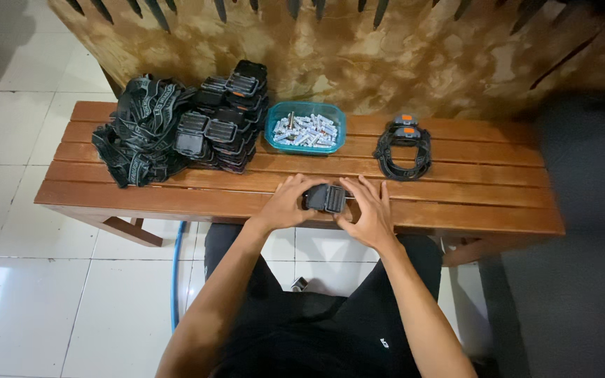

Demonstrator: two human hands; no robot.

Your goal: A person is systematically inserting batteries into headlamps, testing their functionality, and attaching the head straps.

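Left hand: I am curling my left hand (290, 204) around the left end of a small black plastic case (325, 198), fingers bent over its top and thumb underneath, so the hand is partly closed and gripping the case.
Right hand: I am pressing my right hand (367, 211) against the right end of the same case, fingers spread and lying half open over the wood, thumb tucked against the near side of the case.
Black plastic case: it is sitting between my two hands, touching both, on the slats close to the near edge of the counter (456, 203), roughly at the middle of its length.
Blue tray: a shallow blue tray (305, 127) holding small pale cylinders is resting toward the far edge of the counter, straight beyond my hands and well apart from them.
Stack of cases: a pile of black cases (224, 126) like the one I am holding is standing just left of the blue tray, reaching toward the far edge.
Straps: a heap of dark straps (138, 129) is lying at the left end of the counter, touching the pile of cases.
Finished headlamp: one headlamp with an orange-marked body and a looped strap (405, 149) is lying to the right of the tray, beyond my right hand and apart from it.
Floor: pale tiles (29, 280) are showing below the near edge, to the left of my legs.
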